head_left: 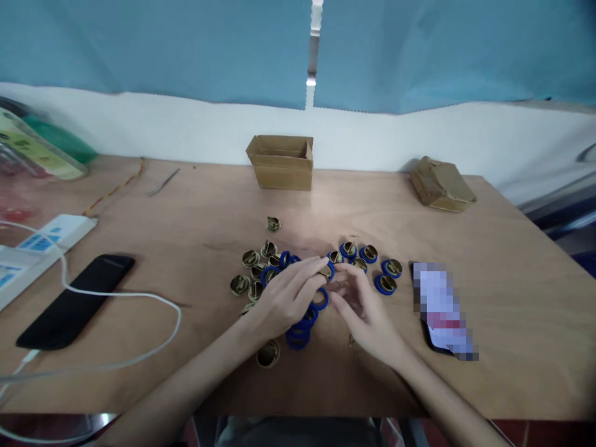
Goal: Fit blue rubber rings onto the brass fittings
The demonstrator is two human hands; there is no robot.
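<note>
My left hand [286, 295] and my right hand [361, 307] meet over the middle of a wooden table [186, 248]. Their fingertips pinch together on a small brass piece with a blue ring [327, 270]. Loose brass caps [254, 273] lie to the left of my left hand. Loose blue rings [302, 326] lie under and beside that hand. Brass caps fitted with blue rings [382, 273] sit in a group just beyond my right hand.
An open cardboard box [282, 161] stands at the back centre, a flattened brown packet [442, 183] at the back right. A phone [442, 310] lies right of my hands. A black phone [77, 298], white cable [139, 298] and power strip [37, 245] lie left.
</note>
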